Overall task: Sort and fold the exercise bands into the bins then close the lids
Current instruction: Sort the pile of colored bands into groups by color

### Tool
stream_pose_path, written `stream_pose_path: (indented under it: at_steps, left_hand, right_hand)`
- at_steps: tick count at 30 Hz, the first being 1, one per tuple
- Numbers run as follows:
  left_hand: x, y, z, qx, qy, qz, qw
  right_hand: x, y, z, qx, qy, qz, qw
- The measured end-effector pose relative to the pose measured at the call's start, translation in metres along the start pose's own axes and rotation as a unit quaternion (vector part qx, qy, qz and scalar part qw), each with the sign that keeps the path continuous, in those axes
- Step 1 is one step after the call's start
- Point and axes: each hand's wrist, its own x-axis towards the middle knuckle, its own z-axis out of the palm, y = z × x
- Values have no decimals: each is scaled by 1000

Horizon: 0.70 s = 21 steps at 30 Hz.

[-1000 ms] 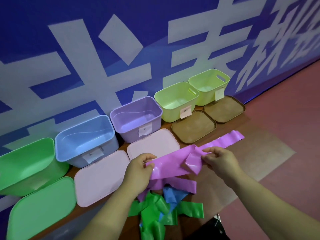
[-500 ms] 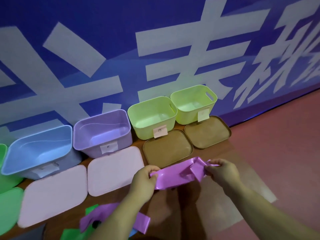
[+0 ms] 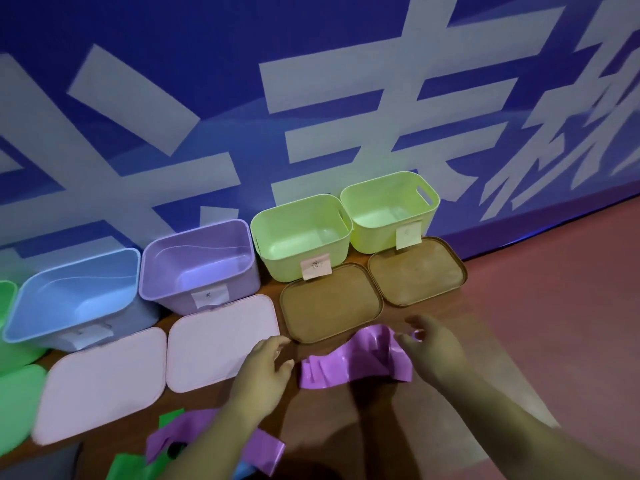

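Now L hand (image 3: pixel 263 370) grip open beside folded purple band (image 3: pixel 349 363); R hand (image 3: pixel 434 349) grip blurred, can't tell

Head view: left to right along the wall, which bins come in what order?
Green bin, cut off at the edge → blue bin → purple bin → first lime bin → second lime bin.

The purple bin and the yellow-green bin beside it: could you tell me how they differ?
A pink lid lies before the purple bin, a brown lid before the yellow-green bin. The purple bin bears a white label, the yellow-green bin a peach label. Both stand open and empty.
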Motion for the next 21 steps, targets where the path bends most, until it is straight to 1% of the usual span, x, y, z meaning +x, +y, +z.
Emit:
stream_pose_path:
  at_steps: [4, 7, 10, 12, 15, 17, 19, 21]
  left_hand:
    - [-16, -34, -23, 37, 20, -11, 999]
    - [-29, -63, -39, 60, 18, -19, 998]
    - [-45, -89, -54, 87, 21, -23, 996]
    - [-58, -110, -68, 104, 27, -27, 994]
    - [-72, -147, -87, 144, 22, -29, 989]
    - [-76, -167, -96, 156, -1, -35, 987]
    - [-79, -183, -103, 157, -30, -38, 986]
    - [-79, -196, -108, 149, -50, -37, 987]
  right_hand:
    - [-21, -26, 32, -34, -50, -70, 996]
    - [-40, -44, 63, -47, -107, -85, 990]
    - [-60, -56, 94, -42, -134, -107, 984]
    - [-75, -66, 117, -65, -153, -114, 980]
    - [-96, -76, 149, -100, -207, -104, 968]
    - [-108, -79, 170, -120, -238, -76, 961]
    - [-118, -78, 191, -157, -250, -49, 954]
    - [-126, -77, 209, -174, -245, -28, 953]
